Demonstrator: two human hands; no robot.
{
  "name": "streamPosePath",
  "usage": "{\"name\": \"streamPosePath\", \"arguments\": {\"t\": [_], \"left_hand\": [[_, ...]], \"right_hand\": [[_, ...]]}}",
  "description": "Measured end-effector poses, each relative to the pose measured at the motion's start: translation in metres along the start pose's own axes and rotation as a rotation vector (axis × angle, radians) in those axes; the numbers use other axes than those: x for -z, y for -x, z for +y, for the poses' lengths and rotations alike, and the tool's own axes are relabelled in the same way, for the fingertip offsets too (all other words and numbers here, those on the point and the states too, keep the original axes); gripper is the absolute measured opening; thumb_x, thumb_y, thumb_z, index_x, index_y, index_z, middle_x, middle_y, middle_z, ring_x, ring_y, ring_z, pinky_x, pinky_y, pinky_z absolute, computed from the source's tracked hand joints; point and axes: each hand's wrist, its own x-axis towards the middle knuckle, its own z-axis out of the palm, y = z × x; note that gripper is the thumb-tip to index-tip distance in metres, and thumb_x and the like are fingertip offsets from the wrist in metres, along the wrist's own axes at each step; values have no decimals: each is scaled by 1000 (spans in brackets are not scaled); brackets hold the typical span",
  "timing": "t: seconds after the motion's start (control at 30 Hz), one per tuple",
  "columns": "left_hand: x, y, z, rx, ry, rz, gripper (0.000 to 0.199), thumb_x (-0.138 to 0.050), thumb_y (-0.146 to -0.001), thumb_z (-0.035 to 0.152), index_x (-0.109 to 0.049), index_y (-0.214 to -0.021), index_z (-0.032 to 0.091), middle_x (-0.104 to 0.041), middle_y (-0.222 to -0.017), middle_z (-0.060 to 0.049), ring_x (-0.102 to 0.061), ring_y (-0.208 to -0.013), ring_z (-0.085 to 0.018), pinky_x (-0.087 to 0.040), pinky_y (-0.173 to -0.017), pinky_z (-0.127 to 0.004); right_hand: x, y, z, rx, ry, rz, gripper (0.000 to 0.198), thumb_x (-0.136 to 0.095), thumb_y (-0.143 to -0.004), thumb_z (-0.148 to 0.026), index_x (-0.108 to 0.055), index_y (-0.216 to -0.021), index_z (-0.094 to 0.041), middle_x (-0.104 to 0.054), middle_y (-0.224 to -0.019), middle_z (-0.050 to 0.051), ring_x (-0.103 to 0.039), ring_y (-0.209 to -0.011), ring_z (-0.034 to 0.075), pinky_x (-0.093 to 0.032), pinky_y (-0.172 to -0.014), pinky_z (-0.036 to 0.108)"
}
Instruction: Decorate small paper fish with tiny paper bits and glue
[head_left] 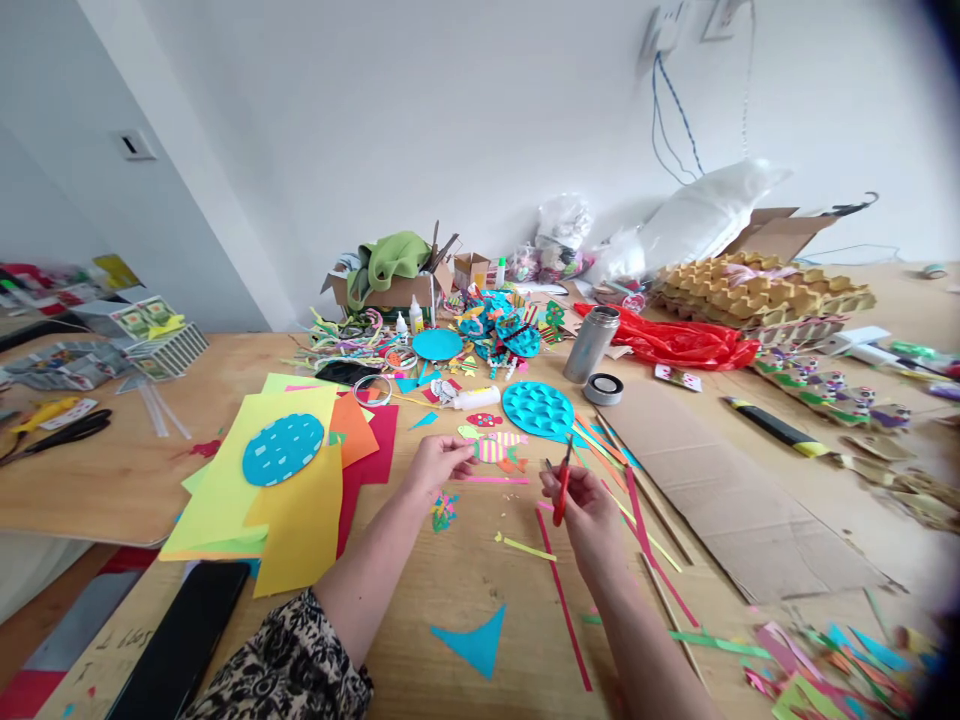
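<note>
Mid-frame: left hand (441,466) pinches striped paper fish (493,450) by its edge, right hand (589,502) grips scissors (561,498); light pinch best, avoiding creases.

Left forearm (382,575) is slanting far-right, right forearm (634,625) is slanting far-left, both from the near side. Left hand (441,466) is pointing right in a thumb-and-finger pinch; right hand (585,503) is making a curled grip. Hands are sitting apart.
</note>
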Motion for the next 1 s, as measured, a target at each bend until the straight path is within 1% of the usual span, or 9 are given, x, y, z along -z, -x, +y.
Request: {"name": "streamPosePath", "arguments": {"t": [0.1,0.17,0.23,0.3,0.5,0.67,0.8,0.9,1.0], "left_hand": [[14,-12,-2,15,9,110,22,-72,-81,32,-64,-81,12,-67,-72,-1,-58,-52,-7,-49,-55,-20],[20,-18,-5,41,7,151,21,-63,-90,32,-63,-93,12,-66,-82,-2,-60,-62,-9,-52,-59,-24],[23,-20,-7,69,4,170,23,-58,-93,33,-61,-104,12,-65,-93,-4,-63,-74,-13,-55,-66,-29],[24,-21,-7,89,4,181,26,-58,-93,33,-60,-110,13,-64,-101,-6,-63,-82,-15,-56,-71,-32],[30,-20,0,91,0,217,29,-58,-93,33,-58,-115,14,-62,-110,-8,-63,-90,-18,-56,-77,-36],[37,-20,8,62,-24,233,31,-58,-93,34,-57,-118,15,-61,-114,-8,-63,-95,-19,-55,-80,-39],[36,-30,15,61,-50,221,33,-58,-93,34,-57,-120,15,-60,-118,-9,-62,-100,-21,-54,-84,-41],[32,-42,21,66,-75,216,35,-58,-93,35,-56,-121,16,-59,-120,-10,-61,-102,-22,-54,-86,-43],[28,-53,25,78,-108,217,35,-58,-93,35,-56,-122,16,-58,-121,-10,-61,-103,-22,-53,-86,-43]], "right_hand": [[4,-3,4,19,2,68,47,-83,-58,-52,-62,-83,-19,-65,-71,3,-61,-64,17,-47,-52,27],[6,-4,7,28,11,74,45,-82,-61,-51,-62,-84,-19,-64,-71,2,-60,-62,16,-45,-50,25],[8,-3,8,24,15,69,43,-81,-63,-51,-61,-84,-19,-63,-70,1,-58,-59,14,-41,-46,24],[9,-3,7,12,14,68,43,-81,-63,-51,-61,-84,-19,-63,-71,1,-58,-59,14,-41,-46,24],[9,-2,2,26,53,99,45,-81,-62,-52,-62,-84,-18,-65,-72,3,-60,-62,16,-44,-51,26],[5,0,-1,51,29,79,42,-79,-64,-52,-59,-81,-20,-60,-64,-1,-54,-52,13,-39,-44,24],[1,3,-4,52,-8,59,43,-80,-62,-53,-57,-79,-20,-59,-61,-2,-51,-48,12,-38,-41,24],[-1,5,-7,55,5,37,46,-80,-60,-57,-57,-78,-20,-57,-61,-2,-51,-49,12,-39,-42,25],[-1,6,-9,46,31,27,48,-78,-62,-59,-56,-80,-20,-57,-62,-1,-51,-49,12,-39,-41,25]]}}
